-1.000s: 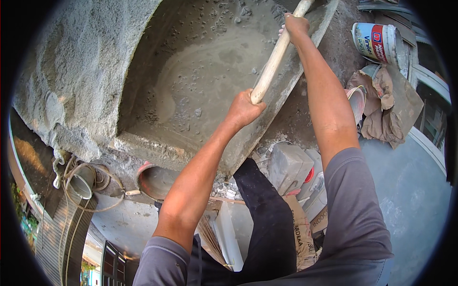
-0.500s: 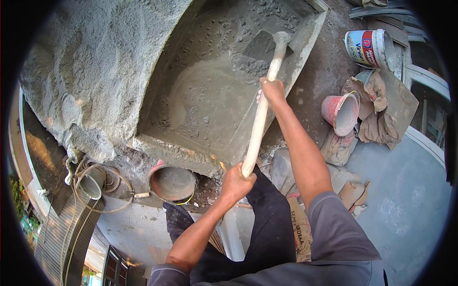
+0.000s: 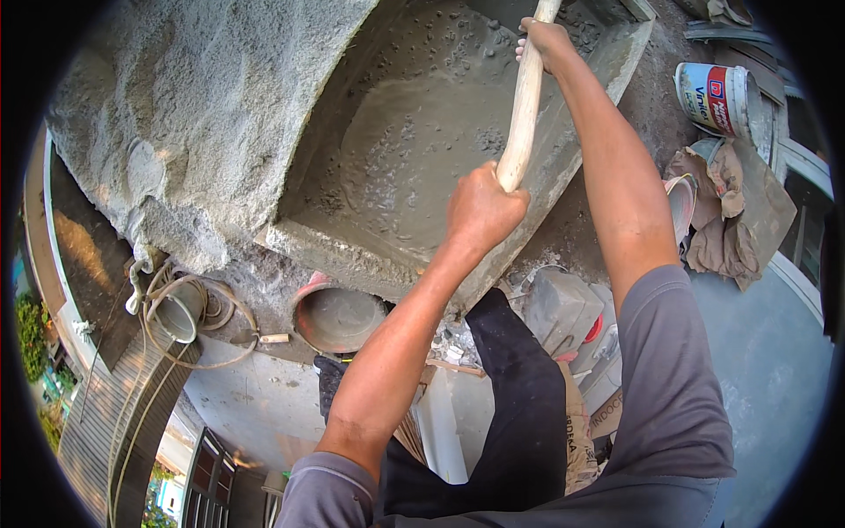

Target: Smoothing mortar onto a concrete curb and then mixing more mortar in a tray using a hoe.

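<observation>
Both my hands grip the pale wooden handle of a hoe (image 3: 526,101). My left hand (image 3: 484,211) is closed round the butt end, over the near part of the mixing trough (image 3: 330,251). Farther up the handle, my right hand (image 3: 547,44) is wrapped round it near the top of the view. The hoe's head is mostly cut off by the upper edge; a dark bit of blade shows left of the handle. Wet grey mortar (image 3: 396,132) fills the trough, with a smooth soupy pool in the middle and lumps toward the far end.
A heap of grey sand (image 3: 185,114) rises left of the trough. Below the trough's near wall stands a mortar-stained bucket (image 3: 339,317). A hose (image 3: 233,308) coils round a grey bucket (image 3: 176,312) at left. Right lie a paint pail (image 3: 717,99), torn paper sacks (image 3: 726,207) and another bucket (image 3: 680,204).
Both hands have pushed the hoe away from me, up and to the right. Its blade has gone from mid-trough to the far end, and the scooped lump of mortar has spread out.
</observation>
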Demonstrator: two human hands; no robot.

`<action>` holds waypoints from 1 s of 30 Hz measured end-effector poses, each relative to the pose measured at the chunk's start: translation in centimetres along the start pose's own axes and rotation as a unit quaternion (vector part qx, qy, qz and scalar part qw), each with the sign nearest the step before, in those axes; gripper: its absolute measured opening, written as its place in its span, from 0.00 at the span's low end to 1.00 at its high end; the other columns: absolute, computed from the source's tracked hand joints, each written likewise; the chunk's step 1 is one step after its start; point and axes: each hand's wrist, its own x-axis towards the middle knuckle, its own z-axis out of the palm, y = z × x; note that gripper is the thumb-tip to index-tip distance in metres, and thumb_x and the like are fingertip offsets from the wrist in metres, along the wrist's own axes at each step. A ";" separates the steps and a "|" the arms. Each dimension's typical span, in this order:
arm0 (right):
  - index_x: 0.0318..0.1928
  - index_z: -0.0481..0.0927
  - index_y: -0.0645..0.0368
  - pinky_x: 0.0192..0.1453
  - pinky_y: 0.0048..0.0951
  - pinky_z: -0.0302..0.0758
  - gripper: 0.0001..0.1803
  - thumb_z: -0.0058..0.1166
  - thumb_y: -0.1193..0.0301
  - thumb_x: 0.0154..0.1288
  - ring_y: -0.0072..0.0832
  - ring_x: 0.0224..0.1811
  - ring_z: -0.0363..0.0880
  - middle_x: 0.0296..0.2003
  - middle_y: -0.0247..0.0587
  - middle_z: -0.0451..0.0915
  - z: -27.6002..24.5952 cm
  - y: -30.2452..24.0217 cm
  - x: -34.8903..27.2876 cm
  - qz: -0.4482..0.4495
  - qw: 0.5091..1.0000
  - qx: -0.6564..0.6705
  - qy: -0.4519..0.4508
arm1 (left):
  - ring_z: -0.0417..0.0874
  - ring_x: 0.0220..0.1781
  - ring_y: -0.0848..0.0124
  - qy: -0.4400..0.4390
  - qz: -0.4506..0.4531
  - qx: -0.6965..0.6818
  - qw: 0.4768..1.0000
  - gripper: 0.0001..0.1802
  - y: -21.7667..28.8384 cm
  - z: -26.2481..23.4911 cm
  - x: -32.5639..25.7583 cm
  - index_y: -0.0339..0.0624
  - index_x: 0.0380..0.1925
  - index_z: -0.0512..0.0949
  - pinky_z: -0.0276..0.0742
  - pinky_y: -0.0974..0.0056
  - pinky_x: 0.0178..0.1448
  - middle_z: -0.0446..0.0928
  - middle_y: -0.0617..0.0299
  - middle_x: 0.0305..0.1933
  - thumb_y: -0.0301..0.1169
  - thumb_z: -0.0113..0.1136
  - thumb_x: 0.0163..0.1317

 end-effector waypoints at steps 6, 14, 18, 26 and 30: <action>0.42 0.76 0.77 0.20 0.42 0.82 0.19 0.60 0.69 0.64 0.38 0.18 0.81 0.24 0.50 0.79 5.7 4.2 -8.9 0.044 0.998 -0.023 -0.026 | 0.83 0.31 0.59 -0.015 -0.105 -0.057 0.993 0.17 -3.5 -3.2 -8.2 0.28 0.37 0.79 0.78 0.56 0.38 0.80 0.45 0.27 0.32 0.62 0.51; 0.49 0.69 0.70 0.16 0.39 0.77 0.19 0.56 0.70 0.65 0.34 0.15 0.76 0.23 0.44 0.74 7.1 14.5 -26.3 0.187 0.976 -0.039 -0.105 | 0.88 0.34 0.54 -0.026 -0.170 -0.058 0.983 0.15 -10.2 -4.0 -24.5 0.31 0.37 0.80 0.81 0.55 0.41 0.83 0.41 0.29 0.31 0.64 0.53; 0.46 0.70 0.68 0.16 0.37 0.76 0.16 0.55 0.70 0.65 0.32 0.15 0.75 0.23 0.43 0.74 6.6 12.7 -27.1 0.138 0.986 0.013 -0.097 | 0.87 0.32 0.62 0.008 -0.111 -0.022 0.994 0.14 -11.0 -3.0 -26.0 0.30 0.38 0.80 0.80 0.57 0.39 0.82 0.45 0.27 0.29 0.64 0.54; 0.48 0.78 0.67 0.26 0.36 0.83 0.17 0.57 0.64 0.69 0.32 0.24 0.80 0.29 0.44 0.77 6.8 7.7 -15.5 0.129 0.983 -0.070 -0.114 | 0.87 0.36 0.44 -0.017 -0.128 -0.048 0.990 0.20 -4.2 -3.7 -16.3 0.27 0.39 0.78 0.81 0.49 0.42 0.82 0.35 0.30 0.35 0.64 0.52; 0.49 0.79 0.66 0.26 0.36 0.83 0.18 0.57 0.64 0.69 0.32 0.24 0.80 0.29 0.44 0.77 7.8 10.6 -20.4 0.158 0.965 -0.148 -0.149 | 0.87 0.34 0.50 -0.004 -0.155 -0.128 0.980 0.20 -5.5 -1.0 -20.4 0.25 0.39 0.78 0.80 0.52 0.41 0.81 0.37 0.28 0.33 0.63 0.52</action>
